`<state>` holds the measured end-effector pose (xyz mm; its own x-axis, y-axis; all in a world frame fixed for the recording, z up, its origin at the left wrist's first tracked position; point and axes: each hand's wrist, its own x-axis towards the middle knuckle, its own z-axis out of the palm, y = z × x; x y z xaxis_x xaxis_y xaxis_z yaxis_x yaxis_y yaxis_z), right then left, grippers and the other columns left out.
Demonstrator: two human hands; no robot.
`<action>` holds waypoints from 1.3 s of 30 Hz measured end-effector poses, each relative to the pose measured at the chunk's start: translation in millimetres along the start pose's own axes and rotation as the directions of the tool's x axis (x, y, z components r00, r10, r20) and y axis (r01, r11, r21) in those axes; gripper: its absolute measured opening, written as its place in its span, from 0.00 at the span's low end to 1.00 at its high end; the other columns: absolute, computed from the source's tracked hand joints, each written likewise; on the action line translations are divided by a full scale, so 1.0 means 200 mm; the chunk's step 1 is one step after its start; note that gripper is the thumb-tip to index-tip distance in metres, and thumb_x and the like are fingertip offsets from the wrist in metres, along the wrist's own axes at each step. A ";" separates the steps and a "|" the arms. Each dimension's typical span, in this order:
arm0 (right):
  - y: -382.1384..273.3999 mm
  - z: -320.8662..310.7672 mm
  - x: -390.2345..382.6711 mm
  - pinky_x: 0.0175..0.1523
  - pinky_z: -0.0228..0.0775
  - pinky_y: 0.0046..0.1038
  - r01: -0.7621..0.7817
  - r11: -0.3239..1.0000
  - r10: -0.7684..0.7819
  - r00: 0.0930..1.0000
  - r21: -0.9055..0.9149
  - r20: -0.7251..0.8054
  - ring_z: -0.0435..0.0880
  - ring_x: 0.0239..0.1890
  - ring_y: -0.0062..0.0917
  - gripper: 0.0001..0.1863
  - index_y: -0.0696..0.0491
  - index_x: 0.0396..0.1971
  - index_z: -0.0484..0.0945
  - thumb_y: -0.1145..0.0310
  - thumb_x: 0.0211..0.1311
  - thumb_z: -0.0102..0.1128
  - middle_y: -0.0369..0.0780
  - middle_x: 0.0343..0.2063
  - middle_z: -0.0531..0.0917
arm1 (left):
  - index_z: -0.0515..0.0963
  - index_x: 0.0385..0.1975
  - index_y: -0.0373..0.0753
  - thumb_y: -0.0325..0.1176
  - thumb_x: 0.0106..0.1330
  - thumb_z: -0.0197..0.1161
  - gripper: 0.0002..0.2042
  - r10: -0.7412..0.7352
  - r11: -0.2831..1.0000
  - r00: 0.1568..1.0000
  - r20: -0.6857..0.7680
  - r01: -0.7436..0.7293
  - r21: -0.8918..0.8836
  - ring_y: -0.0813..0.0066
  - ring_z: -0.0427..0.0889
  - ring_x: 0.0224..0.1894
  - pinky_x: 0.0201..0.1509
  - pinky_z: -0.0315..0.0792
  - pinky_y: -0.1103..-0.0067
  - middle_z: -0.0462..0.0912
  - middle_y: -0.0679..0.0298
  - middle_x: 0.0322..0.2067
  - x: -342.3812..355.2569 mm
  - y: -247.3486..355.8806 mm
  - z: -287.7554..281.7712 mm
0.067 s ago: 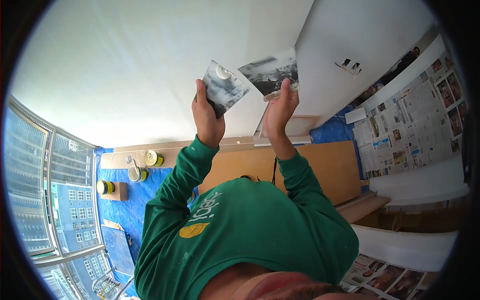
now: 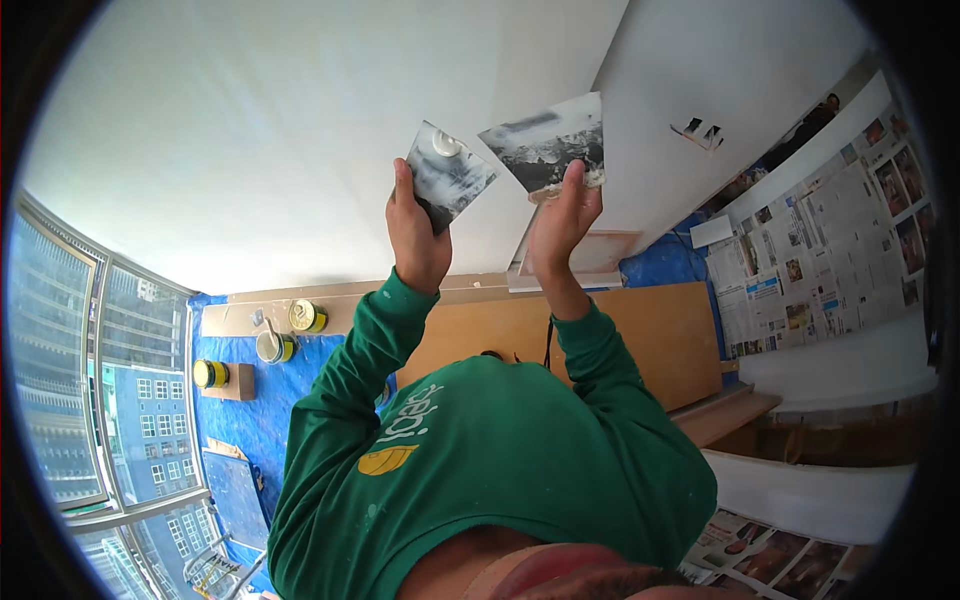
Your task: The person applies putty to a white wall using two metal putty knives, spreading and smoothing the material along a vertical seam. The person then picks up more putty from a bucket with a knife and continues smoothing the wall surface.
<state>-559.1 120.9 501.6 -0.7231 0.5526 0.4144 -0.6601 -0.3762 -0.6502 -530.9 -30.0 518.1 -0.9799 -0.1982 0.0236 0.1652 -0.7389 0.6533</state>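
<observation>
Both my hands are raised in front of the white wall [image 2: 300,120]. My left hand [image 2: 415,238] is closed around a flat, dark metal filling blade [image 2: 452,180], thumb along its edge. White smears cover that blade, and a thick white dab sits near its far corner. Just to the right, my right hand [image 2: 562,230] grips a wide putty knife [image 2: 550,145], with the thumb on its face. Its blade is streaked with white paste, and the edge by my thumb is crusted. A small gap separates the two blades. My fingers behind them are hidden.
Several yellow-and-black tins, one a lidless tin [image 2: 275,348], stand on blue sheeting [image 2: 225,430] at left by the window [image 2: 60,350]. A wooden board [image 2: 640,330] lies below my hands. Newspaper [image 2: 810,260] covers the right side. A wall cut-out [image 2: 698,133] is at upper right.
My right hand has shifted slightly right, and its putty knife has turned and lifted a little. The left hand and its blade are almost still.
</observation>
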 end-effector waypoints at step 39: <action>-0.32 -0.05 0.01 0.61 0.73 0.34 0.172 0.984 -0.180 0.913 0.055 0.367 0.79 0.57 0.28 0.17 0.61 0.57 0.71 0.81 0.70 0.56 0.44 0.55 0.78 | 0.76 0.50 0.34 0.50 0.80 0.49 0.22 -0.201 0.946 0.968 0.152 0.152 0.286 0.73 0.82 0.46 0.52 0.76 0.77 0.83 0.60 0.46 0.05 0.13 -0.08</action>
<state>-515.4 154.2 537.5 -0.6158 0.2991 0.7289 -0.7847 -0.3160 -0.5332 -533.8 -61.1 523.4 -0.9985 0.0549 0.0066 -0.0244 -0.5446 0.8383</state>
